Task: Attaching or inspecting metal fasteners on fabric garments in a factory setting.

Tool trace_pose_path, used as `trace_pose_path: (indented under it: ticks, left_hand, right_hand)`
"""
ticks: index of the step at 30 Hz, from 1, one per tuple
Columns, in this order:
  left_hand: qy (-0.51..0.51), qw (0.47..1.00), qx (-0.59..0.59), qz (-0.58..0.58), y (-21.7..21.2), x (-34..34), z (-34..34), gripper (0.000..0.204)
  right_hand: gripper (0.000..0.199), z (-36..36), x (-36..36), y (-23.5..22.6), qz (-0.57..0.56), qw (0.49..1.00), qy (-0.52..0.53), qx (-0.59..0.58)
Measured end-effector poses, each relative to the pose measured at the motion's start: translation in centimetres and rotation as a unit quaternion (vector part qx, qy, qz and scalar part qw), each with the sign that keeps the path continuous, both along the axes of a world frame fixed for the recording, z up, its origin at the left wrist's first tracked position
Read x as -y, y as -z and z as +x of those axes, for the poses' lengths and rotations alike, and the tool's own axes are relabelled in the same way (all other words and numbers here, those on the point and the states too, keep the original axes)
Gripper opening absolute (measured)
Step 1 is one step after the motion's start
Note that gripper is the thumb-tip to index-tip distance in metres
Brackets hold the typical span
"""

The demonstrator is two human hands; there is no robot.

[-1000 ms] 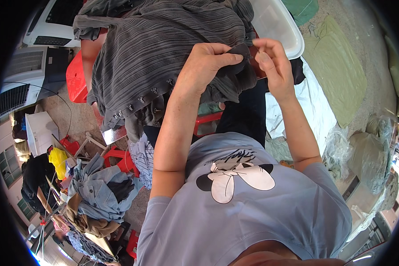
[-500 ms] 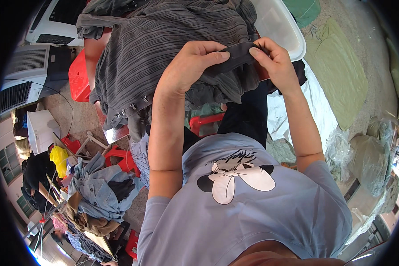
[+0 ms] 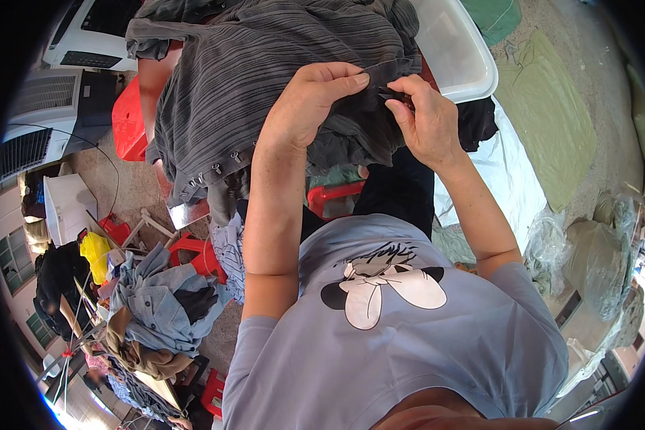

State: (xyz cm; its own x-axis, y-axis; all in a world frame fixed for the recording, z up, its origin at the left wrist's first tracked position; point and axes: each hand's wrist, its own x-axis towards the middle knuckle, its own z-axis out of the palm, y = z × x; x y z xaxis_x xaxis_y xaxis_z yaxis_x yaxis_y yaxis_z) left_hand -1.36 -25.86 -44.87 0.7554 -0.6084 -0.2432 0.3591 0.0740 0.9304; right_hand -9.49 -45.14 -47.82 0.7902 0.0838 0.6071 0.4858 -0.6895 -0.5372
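A dark grey ribbed garment (image 3: 265,93) lies spread in front of me, with a row of small metal clasps (image 3: 215,170) along its lower left part. Between the thumb and fingers of my left hand (image 3: 312,100) a flat edge of this dark cloth is pinched. My right hand (image 3: 426,118) is just to the right of that edge. Its thumb and fingers are bent round a small dark thing with pointed tips (image 3: 388,93), mostly hidden, whose kind I cannot make out. The tips are close to the cloth edge.
A white plastic tub (image 3: 455,54) stands at the far right of the garment. Left of it is a red plastic stool (image 3: 129,122). Blue clothes (image 3: 161,301) are heaped at the lower left, near a person in black (image 3: 61,283). Green sheeting (image 3: 552,122) covers floor on the right.
My right hand has let go of the cloth edge and shifted slightly down and left, with dark pointed tips now showing at its fingers. My left hand keeps its pinch, almost in place.
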Motion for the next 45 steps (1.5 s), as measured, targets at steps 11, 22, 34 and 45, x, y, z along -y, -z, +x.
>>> trace_pose_path:
  ticks: [11, 22, 34, 45]
  left_hand:
    - [-0.023, 1.000, -0.001, -0.008, 0.2, 0.2, -0.2, 0.021]
    - [-0.007, 0.995, 0.079, 0.056, -1.2, 0.1, -0.2, 0.025]
    - [0.032, 0.991, 0.094, 0.087, -2.5, -1.9, 0.3, 0.038]
    - [0.010, 0.991, 0.096, 0.093, -2.0, -1.8, 0.2, 0.039]
  right_hand:
    - [0.019, 0.3, -0.6, 1.3, 0.129, 0.991, -0.015, -0.037]
    - [0.015, 1.8, 1.3, -0.2, 0.308, 0.901, -0.107, -0.288]
    - [0.023, 1.2, 1.2, -1.4, 0.273, 0.935, -0.094, -0.205]
    - [0.024, 0.1, -0.9, -0.9, 0.030, 0.992, -0.042, -0.114]
